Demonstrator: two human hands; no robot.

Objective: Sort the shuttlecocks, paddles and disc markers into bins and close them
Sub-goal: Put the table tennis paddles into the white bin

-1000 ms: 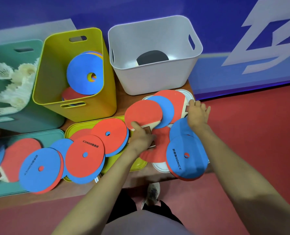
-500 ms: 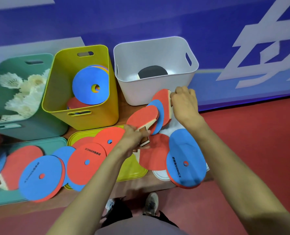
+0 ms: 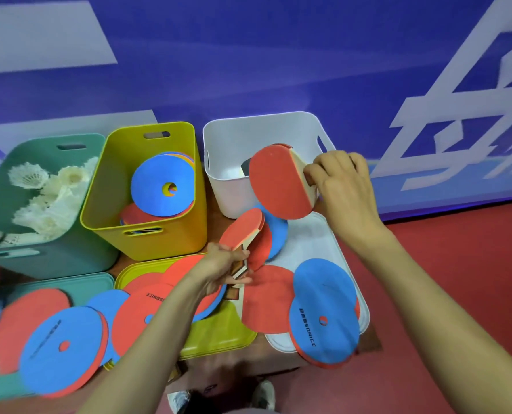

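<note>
Wooden surface against blue wall, red floor on the right. Teal bin holds shuttlecocks, yellow bin holds disc markers. Left grip is clenched on the lower paddle handle, blade tilted up just in front of the white bin. Right grip grasps the upper paddle at its handle end, blade over the bin's front rim.

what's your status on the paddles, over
Right hand holds red paddle at white bin rim. Left hand grips second paddle by handle. Disc markers lie loose on lids.
</note>
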